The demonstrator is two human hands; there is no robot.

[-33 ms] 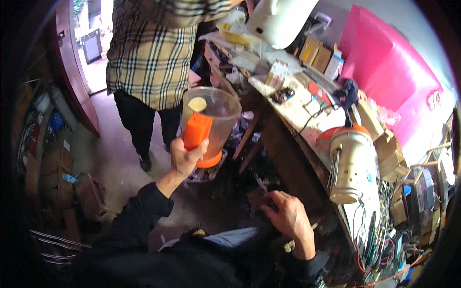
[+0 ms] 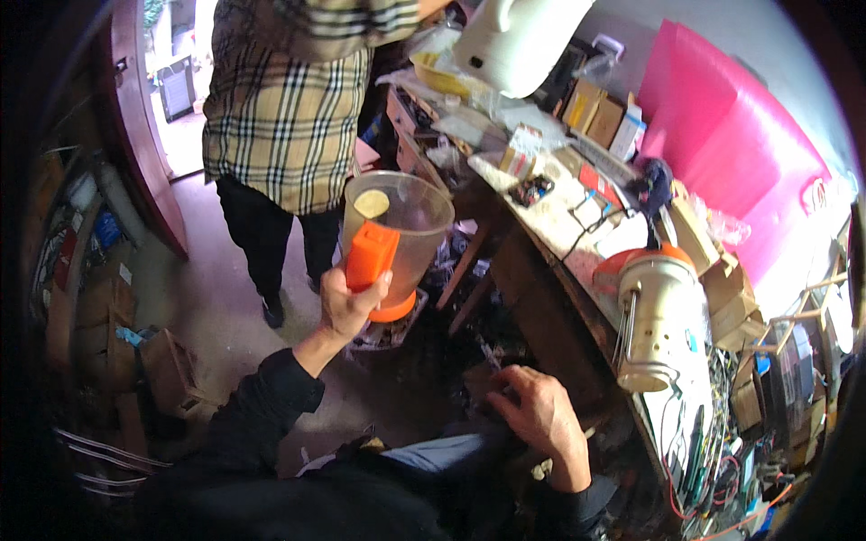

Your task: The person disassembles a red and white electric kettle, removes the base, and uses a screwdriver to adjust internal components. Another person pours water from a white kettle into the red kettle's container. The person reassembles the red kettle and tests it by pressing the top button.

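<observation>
Watching remotely, I see the left hand (image 2: 347, 305) gripping the orange handle (image 2: 373, 255) of a clear plastic jug (image 2: 420, 257), mid-air, left of the cluttered tabletop (image 2: 547, 215). Handle grip presumably steadies the jug, mouth up, wall unobstructed. Left fingers wrapped snugly, thumb along the handle's lower end. Right hand (image 2: 548, 421) hovers low, fingers half curled; whether they pinch anything, I cannot tell.
</observation>
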